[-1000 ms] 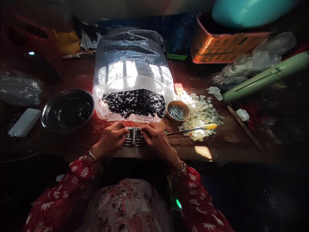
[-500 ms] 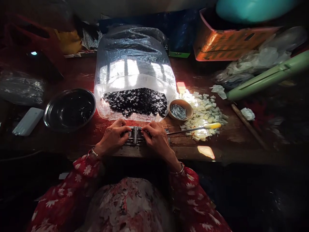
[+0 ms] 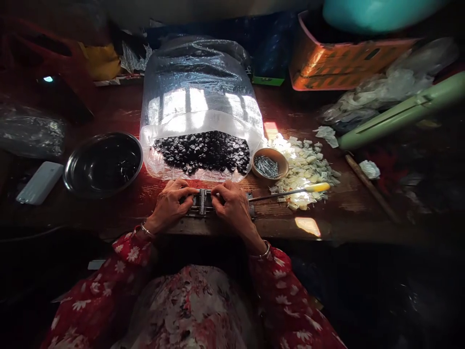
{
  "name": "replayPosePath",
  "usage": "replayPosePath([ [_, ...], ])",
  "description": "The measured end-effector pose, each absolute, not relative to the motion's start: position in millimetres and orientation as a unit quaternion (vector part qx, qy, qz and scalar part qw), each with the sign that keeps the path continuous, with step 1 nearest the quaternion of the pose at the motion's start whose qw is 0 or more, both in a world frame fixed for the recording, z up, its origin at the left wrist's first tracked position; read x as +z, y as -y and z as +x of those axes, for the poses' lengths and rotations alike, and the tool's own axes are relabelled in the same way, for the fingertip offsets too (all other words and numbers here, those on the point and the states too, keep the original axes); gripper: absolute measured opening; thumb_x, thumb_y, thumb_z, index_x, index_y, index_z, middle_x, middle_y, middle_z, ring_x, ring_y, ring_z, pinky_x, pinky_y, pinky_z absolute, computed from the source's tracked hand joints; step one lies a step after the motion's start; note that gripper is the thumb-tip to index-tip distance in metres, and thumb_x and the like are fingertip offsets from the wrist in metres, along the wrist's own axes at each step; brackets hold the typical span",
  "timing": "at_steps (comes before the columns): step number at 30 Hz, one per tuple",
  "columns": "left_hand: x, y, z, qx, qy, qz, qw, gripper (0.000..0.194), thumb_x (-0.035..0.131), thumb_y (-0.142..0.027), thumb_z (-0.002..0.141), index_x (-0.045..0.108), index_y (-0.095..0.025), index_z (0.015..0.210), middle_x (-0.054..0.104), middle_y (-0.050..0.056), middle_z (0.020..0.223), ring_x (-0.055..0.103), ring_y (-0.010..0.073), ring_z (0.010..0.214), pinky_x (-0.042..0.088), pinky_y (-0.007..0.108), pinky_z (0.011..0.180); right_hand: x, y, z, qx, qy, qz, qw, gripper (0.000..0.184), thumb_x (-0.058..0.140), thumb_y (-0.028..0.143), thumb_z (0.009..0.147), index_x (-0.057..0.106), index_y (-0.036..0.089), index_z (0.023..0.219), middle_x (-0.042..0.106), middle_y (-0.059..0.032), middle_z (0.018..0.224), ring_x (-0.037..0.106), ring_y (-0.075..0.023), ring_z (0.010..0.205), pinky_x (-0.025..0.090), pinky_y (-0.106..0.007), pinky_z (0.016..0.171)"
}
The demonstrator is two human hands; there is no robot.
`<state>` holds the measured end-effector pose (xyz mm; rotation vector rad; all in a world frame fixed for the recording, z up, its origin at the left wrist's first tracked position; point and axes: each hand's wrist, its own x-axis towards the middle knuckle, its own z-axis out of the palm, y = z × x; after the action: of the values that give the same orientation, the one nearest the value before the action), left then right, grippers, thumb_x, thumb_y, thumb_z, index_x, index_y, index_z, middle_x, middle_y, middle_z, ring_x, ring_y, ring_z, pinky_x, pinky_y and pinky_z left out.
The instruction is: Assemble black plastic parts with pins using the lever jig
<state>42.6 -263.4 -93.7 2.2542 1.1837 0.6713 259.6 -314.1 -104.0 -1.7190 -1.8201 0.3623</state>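
Observation:
My left hand (image 3: pixel 169 206) and my right hand (image 3: pixel 232 206) both grip a small metal jig (image 3: pixel 202 202) on the wooden table (image 3: pixel 290 218), hiding much of it. Just beyond my hands lies a clear plastic bag (image 3: pixel 199 97), its open mouth full of black buttons (image 3: pixel 201 152). Right of my right hand, a yellow-handled screwdriver (image 3: pixel 316 187) rests across a pile of pale chips (image 3: pixel 303 167). A small wooden bowl (image 3: pixel 271 164) of metal pins or nails stands beside the bag.
A dark steel bowl (image 3: pixel 103 165) and a white phone-like object (image 3: pixel 39 182) lie to the left. An orange carton (image 3: pixel 348 58), crumpled plastic (image 3: pixel 378 92), a green tube (image 3: pixel 403 111) and a wooden stick (image 3: pixel 370 189) lie to the right. The table's front edge runs below my wrists.
My fingers have curled closer together around the middle of the jig. The whole scene sits slightly differently in view, shifted by my head's movement.

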Motion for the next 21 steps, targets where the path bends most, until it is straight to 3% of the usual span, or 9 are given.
replayPosePath([
  [5, -96.1, 265.2, 39.8, 0.286, -0.433, 0.807, 0.282, 0.017, 0.062, -0.029, 0.1, 0.079, -0.025, 0.103, 0.073, 0.004, 0.11, 0.061, 0.0242, 0.112, 0.047, 0.046, 0.108, -101.1, 314.4, 256.4, 0.139, 0.682, -0.653, 0.299, 0.01, 0.064, 0.018, 0.093, 0.069, 0.025, 0.089, 0.065, -0.0038, 0.093, 0.058, -0.024, 0.094, 0.041, -0.038, 0.084],
  [13, -102.1, 263.9, 29.8, 0.284, -0.4, 0.826, 0.277, 0.027, 0.07, -0.042, 0.097, 0.076, -0.028, 0.118, 0.07, 0.006, 0.127, 0.057, 0.0285, 0.124, 0.048, 0.05, 0.111, -98.9, 310.5, 255.8, 0.133, 0.687, -0.665, 0.263, 0.009, 0.065, 0.018, 0.095, 0.07, 0.025, 0.092, 0.066, -0.0038, 0.1, 0.058, -0.0232, 0.099, 0.042, -0.036, 0.087],
  [18, -106.9, 265.6, 32.4, 0.297, -0.404, 0.825, 0.259, 0.022, 0.069, -0.039, 0.098, 0.075, -0.027, 0.115, 0.07, 0.006, 0.125, 0.057, 0.0286, 0.123, 0.048, 0.049, 0.108, -93.2, 318.2, 277.6, 0.202, 0.695, -0.598, 0.345, 0.008, 0.065, 0.022, 0.1, 0.072, 0.023, 0.102, 0.07, -0.0057, 0.106, 0.062, -0.0223, 0.106, 0.049, -0.035, 0.095],
  [21, -110.5, 265.3, 33.3, 0.31, -0.4, 0.825, 0.25, 0.02, 0.069, -0.036, 0.098, 0.075, -0.027, 0.115, 0.07, 0.005, 0.125, 0.058, 0.028, 0.122, 0.048, 0.048, 0.107, -88.6, 317.5, 308.5, 0.174, 0.651, -0.621, 0.401, 0.015, 0.058, 0.027, 0.103, 0.073, 0.024, 0.101, 0.07, -0.0058, 0.103, 0.064, -0.0221, 0.102, 0.052, -0.036, 0.094],
])
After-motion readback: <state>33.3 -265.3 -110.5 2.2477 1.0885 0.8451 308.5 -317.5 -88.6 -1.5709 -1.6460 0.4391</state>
